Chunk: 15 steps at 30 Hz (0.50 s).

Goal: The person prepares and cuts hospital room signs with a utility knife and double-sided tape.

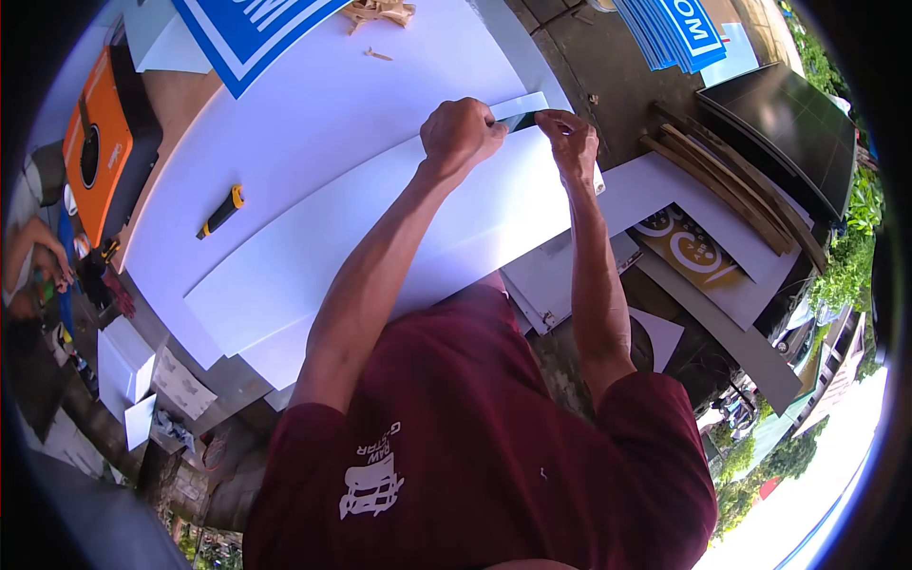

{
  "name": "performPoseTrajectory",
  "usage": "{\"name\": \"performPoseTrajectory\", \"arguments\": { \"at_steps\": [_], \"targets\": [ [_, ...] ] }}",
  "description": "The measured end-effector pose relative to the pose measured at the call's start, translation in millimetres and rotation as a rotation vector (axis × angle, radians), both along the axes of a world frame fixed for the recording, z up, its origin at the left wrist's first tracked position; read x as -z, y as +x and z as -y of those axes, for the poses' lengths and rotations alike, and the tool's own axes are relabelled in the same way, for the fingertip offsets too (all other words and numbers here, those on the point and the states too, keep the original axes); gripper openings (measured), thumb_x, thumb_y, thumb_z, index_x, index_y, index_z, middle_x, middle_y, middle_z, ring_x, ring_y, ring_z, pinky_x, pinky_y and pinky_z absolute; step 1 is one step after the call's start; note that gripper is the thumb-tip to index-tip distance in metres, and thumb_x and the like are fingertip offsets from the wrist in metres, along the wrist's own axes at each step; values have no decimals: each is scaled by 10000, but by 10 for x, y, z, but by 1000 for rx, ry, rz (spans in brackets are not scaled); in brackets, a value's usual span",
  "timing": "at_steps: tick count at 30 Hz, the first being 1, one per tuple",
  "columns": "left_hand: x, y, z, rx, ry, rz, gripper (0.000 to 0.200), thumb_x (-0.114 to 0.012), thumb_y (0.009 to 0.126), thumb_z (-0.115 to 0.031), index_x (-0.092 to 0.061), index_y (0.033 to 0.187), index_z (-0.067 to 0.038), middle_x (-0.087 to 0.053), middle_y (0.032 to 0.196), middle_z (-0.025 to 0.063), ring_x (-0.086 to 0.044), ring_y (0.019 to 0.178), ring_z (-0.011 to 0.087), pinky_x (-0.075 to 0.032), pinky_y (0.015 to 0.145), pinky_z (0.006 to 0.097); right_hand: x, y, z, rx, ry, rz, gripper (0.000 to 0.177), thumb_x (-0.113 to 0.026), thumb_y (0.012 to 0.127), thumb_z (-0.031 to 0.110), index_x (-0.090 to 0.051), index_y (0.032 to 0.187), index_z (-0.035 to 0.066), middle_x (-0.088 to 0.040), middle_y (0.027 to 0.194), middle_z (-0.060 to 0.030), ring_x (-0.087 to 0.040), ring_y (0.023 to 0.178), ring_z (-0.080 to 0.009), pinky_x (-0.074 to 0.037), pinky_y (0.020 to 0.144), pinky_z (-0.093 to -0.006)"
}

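1. Head view puts the dark strip (518, 121) at the far edge of the white sheet (380, 247), between my two hands.
2. My left hand (461, 133) is curled into a tight fist over one end of the strip, knuckles above the sheet's far edge. My right hand (568, 141) pinches the other end, thumb and fingertips drawn close together.
3. I judge the step to be working that strip along the sheet's edge. To do it well I would pull evenly with both hands, set my wrists low so the sheet cannot lift or buckle, and line the strip up with the edge rather than letting it skew.
4. Beyond the sheet's left end a yellow-and-black utility knife (220, 211) lies on the larger white board (313, 104), well apart from both hands.
5. Farther beyond the sheet are a blue-and-white sign (252, 28) and wood scraps (380, 11). To the sheet's right lie wooden slats (731, 190) and a brown printed panel (689, 252). To its left are an orange case (95, 152) and another person's hand (38, 266).
6. I cannot tell whether the strip is blade, tape or film, as my fist covers one end. My arms and shirt hide the sheet's near edge, and the lens bends and darkens everything at the rim.
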<state>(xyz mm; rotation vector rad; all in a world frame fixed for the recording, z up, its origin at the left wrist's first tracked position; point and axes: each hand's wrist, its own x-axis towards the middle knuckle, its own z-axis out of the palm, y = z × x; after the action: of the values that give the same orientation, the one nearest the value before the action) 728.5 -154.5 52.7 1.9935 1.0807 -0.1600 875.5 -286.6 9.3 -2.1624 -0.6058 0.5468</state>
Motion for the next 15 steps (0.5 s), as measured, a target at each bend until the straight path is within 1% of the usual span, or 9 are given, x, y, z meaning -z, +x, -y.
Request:
{"name": "performPoseTrajectory", "arguments": {
  "at_steps": [1,2,5,8,10,13,15],
  "targets": [
    [28,88,-5,20,29,-47,300,-745,840,-383,-798,933,-103,-753,803,110,-726,774,289,-561,729,403,46,50,-25,14,-7,4,266,-773,837,251,-789,1013,53,-768,906,-145,-742,842,-223,-573,777,-340],
    [61,161,0,25,73,-56,279,-740,839,-361,-792,917,-98,-747,784,109,-724,766,295,-558,717,412,95,92,-53,27,-13,7,253,-775,833,238,-791,1005,53,-768,897,-143,-742,833,-220,-575,771,-336],
    [102,386,-4,61,99,-194,267,-736,835,-343,-784,884,-85,-738,767,116,-723,766,301,-558,710,421,182,148,-95,60,-3,30,211,-779,824,195,-795,977,50,-769,848,-129,-742,776,-204,-577,746,-314],
    [235,447,12,58,171,-163,260,-731,834,-327,-773,833,-70,-728,751,124,-721,763,308,-557,704,431,284,196,-103,49,16,48,206,-777,824,192,-793,968,45,-765,832,-142,-742,749,-203,-576,736,-313],
    [262,475,-8,78,167,-197,264,-727,838,-323,-768,824,-63,-726,749,129,-721,763,309,-557,704,435,293,227,-121,11,47,97,190,-776,824,186,-794,946,42,-760,822,-155,-742,734,-208,-577,730,-315],
    [269,541,-28,87,163,-224,265,-731,841,-320,-760,818,-58,-727,755,131,-722,767,309,-558,710,439,269,282,-156,-86,-30,149,234,-775,822,173,-776,1006,27,-754,826,-171,-743,734,-217,-581,733,-326],
    [251,551,-38,94,157,-245,264,-737,842,-318,-756,818,-56,-729,762,132,-723,772,309,-559,716,440,235,292,-205,-67,-78,75,298,-778,823,164,-740,1070,2,-756,841,-168,-743,734,-218,-585,736,-335]
  ]
}}
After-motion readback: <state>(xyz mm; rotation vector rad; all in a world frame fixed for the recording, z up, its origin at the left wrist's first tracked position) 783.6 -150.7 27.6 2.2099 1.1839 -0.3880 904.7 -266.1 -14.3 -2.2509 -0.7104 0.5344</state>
